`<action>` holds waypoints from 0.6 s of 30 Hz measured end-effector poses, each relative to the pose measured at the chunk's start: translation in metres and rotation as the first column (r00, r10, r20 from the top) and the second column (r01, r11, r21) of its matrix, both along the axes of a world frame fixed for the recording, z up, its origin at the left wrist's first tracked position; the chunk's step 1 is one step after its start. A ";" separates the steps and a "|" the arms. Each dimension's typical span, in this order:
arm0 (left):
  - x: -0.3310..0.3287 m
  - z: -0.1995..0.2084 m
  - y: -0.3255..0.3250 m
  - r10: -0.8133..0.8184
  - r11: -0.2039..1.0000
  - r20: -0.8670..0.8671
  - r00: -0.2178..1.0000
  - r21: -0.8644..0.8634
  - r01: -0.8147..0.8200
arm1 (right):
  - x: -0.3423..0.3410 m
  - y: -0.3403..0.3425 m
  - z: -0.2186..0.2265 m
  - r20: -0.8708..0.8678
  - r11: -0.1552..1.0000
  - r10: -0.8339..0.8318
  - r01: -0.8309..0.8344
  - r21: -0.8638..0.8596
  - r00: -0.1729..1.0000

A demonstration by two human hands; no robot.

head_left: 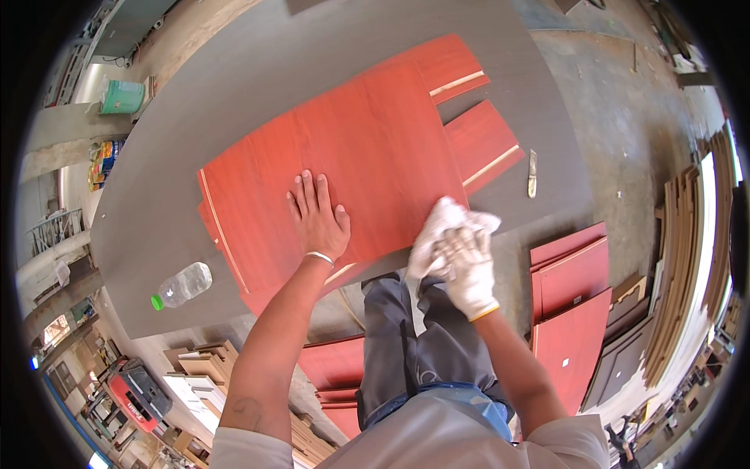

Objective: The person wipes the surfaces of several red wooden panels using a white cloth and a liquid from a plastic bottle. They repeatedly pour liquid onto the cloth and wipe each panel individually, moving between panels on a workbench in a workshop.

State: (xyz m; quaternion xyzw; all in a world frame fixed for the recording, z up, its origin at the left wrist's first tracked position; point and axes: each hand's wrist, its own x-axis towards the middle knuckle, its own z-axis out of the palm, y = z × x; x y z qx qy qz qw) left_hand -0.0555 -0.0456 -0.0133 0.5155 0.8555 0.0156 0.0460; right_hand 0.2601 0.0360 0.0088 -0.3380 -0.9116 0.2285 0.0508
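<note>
A wide reddish-brown wood panel [375,133] lies on a dark grey worktable [180,144]. My bare left hand [320,219] rests flat on the panel, fingers spread. At the panel's near right corner, my right hand [466,270], in a white knitted glove, grips a white cloth [447,223]. The cloth touches the panel there and hangs partly over the edge. Two smaller red pieces, a far one [449,66] and a nearer one [484,144], stick out at the panel's right side, each with a pale strip along its end.
A clear bottle with a green cap [183,285] lies on the table's left, and a utility knife [532,173] on its right. Red panels [574,289] lean on the right below the table; more [336,367] stand by my legs. Long boards [680,258] are stacked far right.
</note>
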 end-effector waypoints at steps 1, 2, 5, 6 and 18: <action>0.004 0.001 0.007 -0.016 1.000 0.005 1.000 0.008 0.016 | 0.027 0.005 -0.023 -0.036 0.984 -0.175 0.174 -0.041 0.984; 0.003 0.001 0.006 -0.014 1.000 0.002 1.000 0.003 0.014 | 0.035 0.007 -0.020 -0.017 0.899 -0.411 0.403 -0.171 0.911; 0.003 -0.001 -0.001 -0.005 0.999 -0.034 0.999 -0.035 0.004 | 0.053 0.017 0.007 -0.044 0.630 -0.767 0.738 -0.241 0.640; 0.004 0.000 0.002 -0.011 0.999 -0.048 0.999 -0.041 0.009 | 0.071 0.017 0.001 -0.203 0.754 -0.645 0.657 -0.009 0.737; 0.065 0.041 -0.052 -0.205 0.958 0.124 0.971 -0.177 0.225 | -0.030 -0.001 -0.002 -0.069 0.868 -0.471 0.447 -0.217 0.880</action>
